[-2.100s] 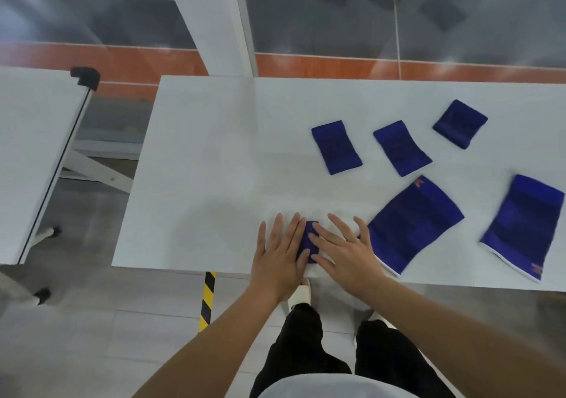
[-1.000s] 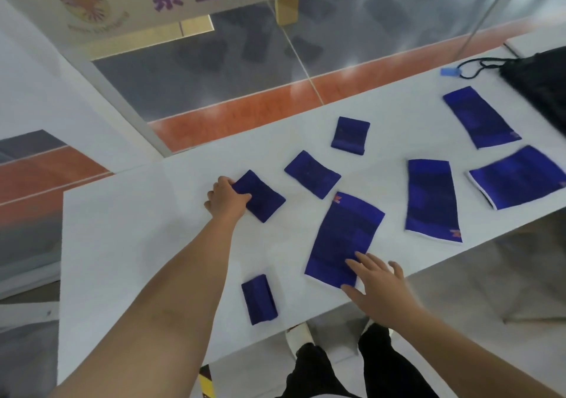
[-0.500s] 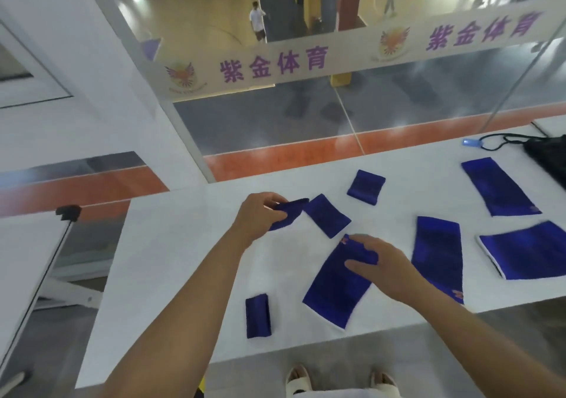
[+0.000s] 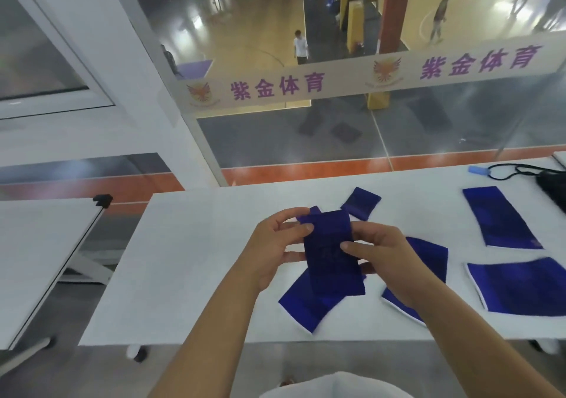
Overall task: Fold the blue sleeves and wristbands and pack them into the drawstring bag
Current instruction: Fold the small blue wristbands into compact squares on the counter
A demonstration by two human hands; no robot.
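Observation:
Both my hands hold one blue wristband (image 4: pixel 331 246) upright above the white table (image 4: pixel 183 275). My left hand (image 4: pixel 272 252) pinches its left edge and top corner; my right hand (image 4: pixel 381 252) grips its right edge. Another wristband (image 4: pixel 361 203) lies flat behind it. Several blue sleeves lie on the table: one below the held wristband (image 4: pixel 309 305), one partly under my right forearm (image 4: pixel 430 260), and two to the right (image 4: pixel 499 217) (image 4: pixel 520 287). The black drawstring bag (image 4: pixel 555 188) sits at the far right edge, mostly cut off.
The bag's black cord (image 4: pixel 514 172) and a small blue tag (image 4: pixel 474 169) lie on the table's far right. A second white table (image 4: pixel 39 260) stands to the left across a gap. A glass wall runs just beyond the table's far edge.
My left hand has lifted the wristband off the table toward me. My right hand has left the sleeve and taken hold of the same wristband. The camera has tilted up.

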